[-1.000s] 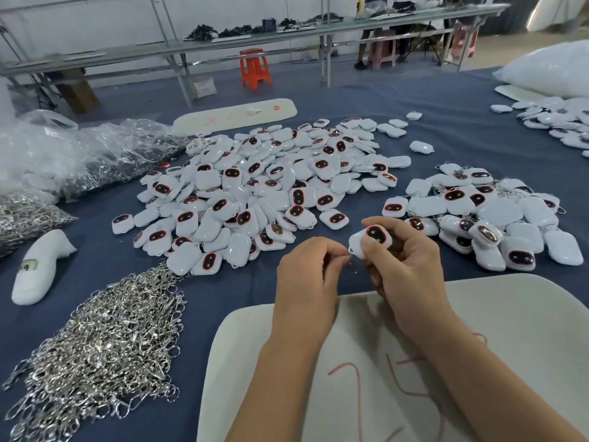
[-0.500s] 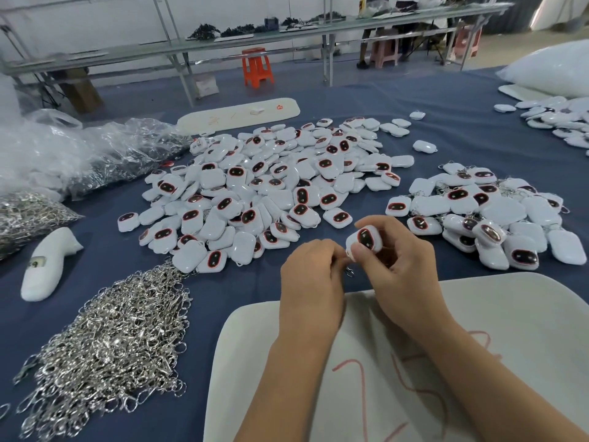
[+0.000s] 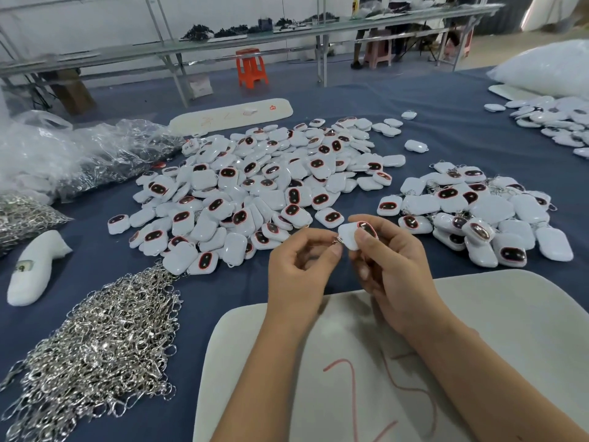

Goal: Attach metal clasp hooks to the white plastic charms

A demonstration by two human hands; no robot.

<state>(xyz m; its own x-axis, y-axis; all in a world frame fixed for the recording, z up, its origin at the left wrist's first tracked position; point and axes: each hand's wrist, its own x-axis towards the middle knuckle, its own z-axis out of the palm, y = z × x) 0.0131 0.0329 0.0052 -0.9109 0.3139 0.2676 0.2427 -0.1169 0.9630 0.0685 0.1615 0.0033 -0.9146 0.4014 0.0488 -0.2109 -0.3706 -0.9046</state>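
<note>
Fingers of the right hand (image 3: 395,269) are pinched on a white plastic charm (image 3: 352,236), thumb across its front next to the dark red-rimmed oval, other fingers behind. Left hand (image 3: 301,275) thumb and forefinger are closed narrow on a small metal clasp hook (image 3: 338,240), held right at the charm's left edge; can't tell if it's threaded in.

Versus 0.5 s ago: charm has rotated, more white face showing now and the oval pushed off to the right under the thumb. Left fingers have opened a bit at the knuckles, so the clasp is visible instead of buried between the hands. Both hands are still above the near edge of the blue table cover (image 3: 223,288), just past the white foam board (image 3: 510,330).

Beyond the fingertips: loose charm pile (image 3: 255,186). Right of the right hand: second charm pile (image 3: 487,215) with some rings visible. Left of the left hand, nearer: heap of clasp hooks (image 3: 95,346).
</note>
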